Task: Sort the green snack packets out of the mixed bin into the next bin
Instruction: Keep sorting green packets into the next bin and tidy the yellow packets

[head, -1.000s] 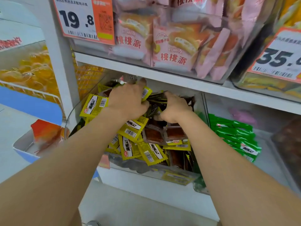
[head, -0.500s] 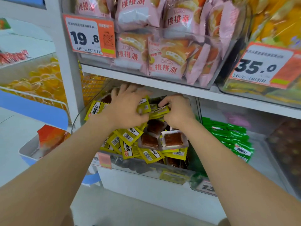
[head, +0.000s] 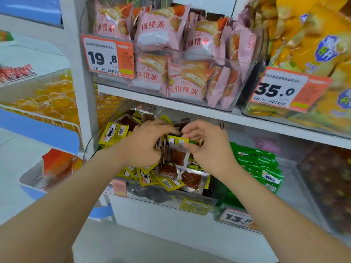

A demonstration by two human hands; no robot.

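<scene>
My two hands meet over the mixed bin (head: 171,196) — left hand (head: 143,147) curled round mixed packets (head: 161,149), right hand (head: 208,149) pinching a brown packet (head: 178,155). Yellow packets (head: 114,133) crowd beneath my fingers; green packets (head: 260,164) lie to their right — heaped past counting.

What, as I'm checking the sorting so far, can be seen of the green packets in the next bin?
The green packets lie in a loose, overlapping pile along the left side of the clear next bin, mostly flat. Glossy green wrappers with crimped ends; some show white labels with dark print. The right forearm hides the pile's left edge.
</scene>
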